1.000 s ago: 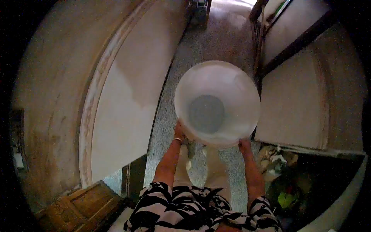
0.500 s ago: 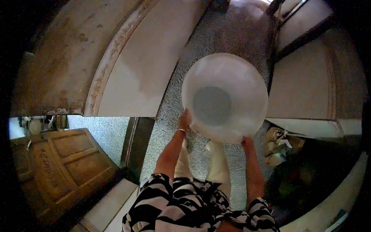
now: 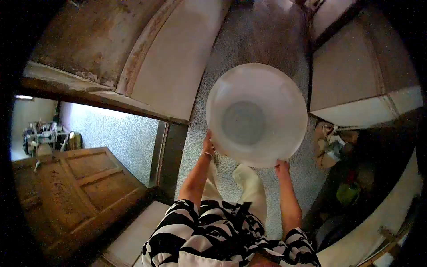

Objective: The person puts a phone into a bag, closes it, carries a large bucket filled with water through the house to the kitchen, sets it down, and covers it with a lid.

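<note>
A large round white basin [image 3: 280, 111] with a greyish bottom is held out in front of my body, its opening facing up. My left hand [image 3: 209, 144] grips its lower left rim, with a bracelet at the wrist. At the lower right rim, my right hand [image 3: 281, 167] is closed on the edge. The basin looks empty inside. Parts of both hands' fingers are hidden behind or under the rim.
Speckled floor [image 3: 249, 40] runs ahead between a left wall [image 3: 173, 66] and a right wall [image 3: 347, 75]. A carved wooden door [image 3: 84, 187] stands by a doorway at left. Bags [image 3: 331, 144] and a green object [image 3: 348, 193] lie at right.
I have moved forward along the passage with the basin held in both hands. The doorway and wooden door at left have come further into view, and my foot has stepped ahead.
</note>
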Motion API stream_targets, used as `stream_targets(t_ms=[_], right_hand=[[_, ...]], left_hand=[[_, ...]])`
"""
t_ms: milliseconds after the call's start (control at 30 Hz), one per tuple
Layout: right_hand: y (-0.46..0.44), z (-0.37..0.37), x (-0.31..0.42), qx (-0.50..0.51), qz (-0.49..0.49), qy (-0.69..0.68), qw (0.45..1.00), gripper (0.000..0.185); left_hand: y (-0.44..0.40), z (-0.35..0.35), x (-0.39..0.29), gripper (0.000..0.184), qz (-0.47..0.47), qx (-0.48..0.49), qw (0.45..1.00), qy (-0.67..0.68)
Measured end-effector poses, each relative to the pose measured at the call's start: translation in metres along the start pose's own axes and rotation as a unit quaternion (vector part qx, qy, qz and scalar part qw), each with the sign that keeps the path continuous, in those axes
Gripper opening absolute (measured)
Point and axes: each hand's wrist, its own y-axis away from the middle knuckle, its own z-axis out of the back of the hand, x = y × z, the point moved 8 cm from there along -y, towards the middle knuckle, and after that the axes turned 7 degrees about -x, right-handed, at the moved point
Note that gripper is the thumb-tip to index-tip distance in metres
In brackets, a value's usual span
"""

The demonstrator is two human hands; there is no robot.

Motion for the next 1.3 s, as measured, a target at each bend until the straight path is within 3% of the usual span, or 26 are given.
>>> stream_targets(t_ms=[67,133,267,367,433,500,567,633,700,767,867,967,1000,1067,1133,1167,1233,1267,1300], right_hand=[[0.021,0.007,-0.016,-0.043,0.009,-0.006,0.999,0.014],[0.055,0.004,-0.034,-0.051,-0.006,0.0,0.999,0.014],[0.105,0.009,-0.077,-0.068,0.003,-0.025,0.997,0.014],[0.122,0.008,-0.116,-0.117,-0.03,-0.079,0.989,0.014],[0.141,0.005,-0.123,-0.108,-0.024,-0.04,0.993,0.012],[0.163,0.005,-0.15,-0.136,-0.048,-0.012,0.99,0.011],[0.168,-0.001,-0.174,-0.148,-0.008,-0.075,0.986,0.011],[0.2,-0.023,-0.194,-0.136,-0.043,-0.035,0.989,0.011],[0.225,-0.041,-0.22,-0.169,-0.053,-0.082,0.981,0.011],[0.245,-0.055,-0.247,-0.2,-0.066,-0.123,0.97,0.01],[0.269,-0.075,-0.277,-0.232,-0.067,-0.173,0.955,0.009],[0.287,-0.092,-0.297,-0.253,-0.008,-0.173,0.952,0.009],[0.294,-0.095,-0.303,-0.258,0.031,-0.159,0.953,0.01],[0.306,-0.111,-0.315,-0.264,0.102,-0.128,0.95,0.011],[0.305,-0.126,-0.338,-0.243,0.022,-0.261,0.934,0.013],[0.307,-0.134,-0.34,-0.245,0.016,-0.268,0.931,0.013],[0.316,-0.143,-0.341,-0.246,0.022,-0.251,0.936,0.016],[0.32,-0.146,-0.344,-0.247,0.021,-0.246,0.937,0.017],[0.323,-0.146,-0.343,-0.24,0.047,-0.274,0.93,0.02]], left_hand=[[0.002,0.013,-0.003,0.065,0.009,0.01,0.999,-0.037],[-0.013,0.037,-0.003,0.076,0.002,0.053,0.997,-0.057],[0.018,0.071,-0.015,0.078,0.047,0.039,0.993,-0.098],[0.019,0.081,-0.034,0.076,0.025,0.074,0.99,-0.118],[0.02,0.099,-0.033,0.075,0.05,0.076,0.988,-0.128],[0.01,0.123,-0.037,0.067,0.029,0.042,0.986,-0.159],[0.004,0.126,-0.049,0.067,0.045,0.077,0.98,-0.179],[-0.006,0.129,-0.071,0.063,0.028,0.108,0.97,-0.215],[-0.016,0.13,-0.091,0.057,-0.003,0.158,0.954,-0.253],[-0.028,0.157,-0.107,0.049,-0.028,0.111,0.959,-0.26],[-0.039,0.136,-0.127,0.048,-0.044,0.149,0.904,-0.399],[-0.046,0.13,-0.157,0.051,-0.176,0.14,0.829,-0.513],[-0.044,0.125,-0.154,0.054,-0.157,0.216,0.869,-0.416],[-0.055,0.13,-0.16,0.054,-0.161,0.217,0.858,-0.437],[-0.065,0.134,-0.166,0.054,-0.172,0.21,0.851,-0.45],[-0.069,0.137,-0.17,0.054,-0.173,0.21,0.846,-0.458],[-0.061,0.135,-0.175,0.046,-0.137,0.299,0.874,-0.357],[-0.058,0.137,-0.178,0.049,-0.094,0.218,0.863,-0.446],[-0.048,0.132,-0.187,0.049,-0.094,0.214,0.86,-0.453]])
